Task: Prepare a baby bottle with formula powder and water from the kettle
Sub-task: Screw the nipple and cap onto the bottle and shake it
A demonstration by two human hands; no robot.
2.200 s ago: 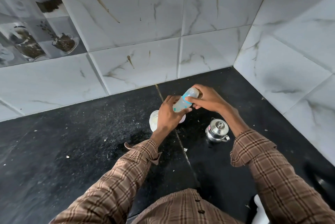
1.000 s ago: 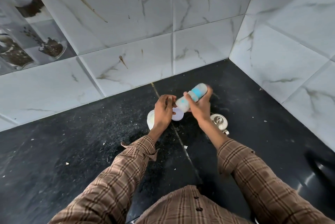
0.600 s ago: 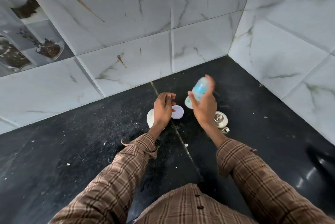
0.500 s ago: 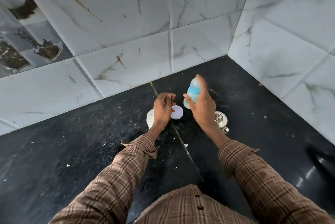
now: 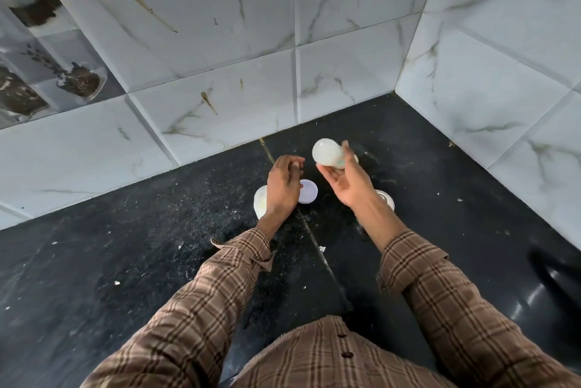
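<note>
1. A baby bottle (image 5: 327,153) is held above the black desk (image 5: 157,262) at the centre of the frame — tipped, with its milky base turned toward the camera.
2. It is gripped by the right hand (image 5: 347,180), whose fingers (image 5: 345,151) are curled round its body.
3. The left hand (image 5: 283,186) is seen loosely curled, nothing held, over a white tub (image 5: 260,199) and a round lid (image 5: 308,194).
4. A steel kettle (image 5: 385,197) is mostly hidden behind the right wrist.

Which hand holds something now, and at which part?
The right hand grips the baby bottle around its body; the left hand holds nothing.
</note>
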